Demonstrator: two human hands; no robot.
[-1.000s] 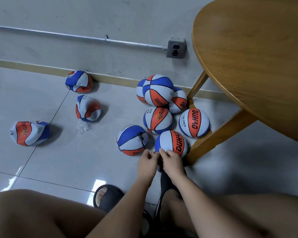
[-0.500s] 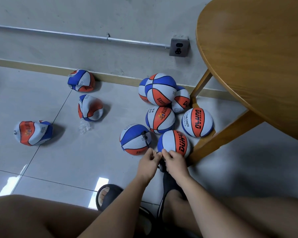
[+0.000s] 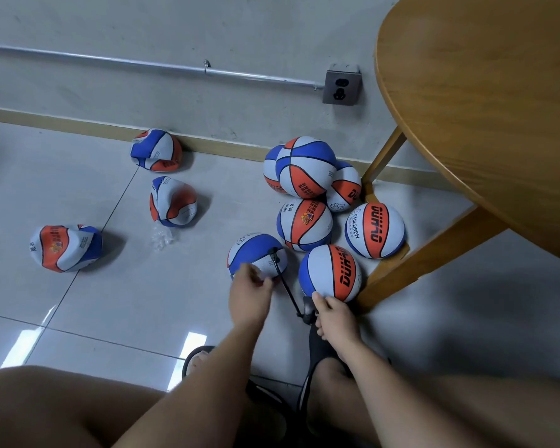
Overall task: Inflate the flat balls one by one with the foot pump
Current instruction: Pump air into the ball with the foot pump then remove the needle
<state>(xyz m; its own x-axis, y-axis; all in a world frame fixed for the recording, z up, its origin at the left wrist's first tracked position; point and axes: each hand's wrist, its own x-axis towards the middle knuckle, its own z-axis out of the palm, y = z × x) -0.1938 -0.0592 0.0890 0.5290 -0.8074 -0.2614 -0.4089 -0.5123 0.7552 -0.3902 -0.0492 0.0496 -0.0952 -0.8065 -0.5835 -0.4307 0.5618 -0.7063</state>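
Observation:
A blue, white and orange ball (image 3: 254, 250) lies on the floor with the pump's black hose (image 3: 285, 286) plugged into its top. My left hand (image 3: 249, 294) curls its fingers over this ball's near side. The hose runs back to the foot pump (image 3: 307, 313), mostly hidden under my right hand (image 3: 335, 316), which grips the pump's hose end. My right hand also touches a round ball marked DUHAO (image 3: 332, 273). Three flat, crumpled balls lie to the left: one by the wall (image 3: 156, 150), one in the middle (image 3: 172, 202), one far left (image 3: 66, 248).
Several inflated balls (image 3: 306, 166) are heaped beside the leg (image 3: 434, 253) of a round wooden table (image 3: 485, 101) at right. A scrap of clear plastic (image 3: 162, 238) lies on the tiles. My feet in black slippers (image 3: 317, 347) are below my hands. A wall socket (image 3: 341, 88) is behind.
My left hand has left the pump's hose end and moved left and forward onto the ball with the hose in it. My right hand stays at the pump.

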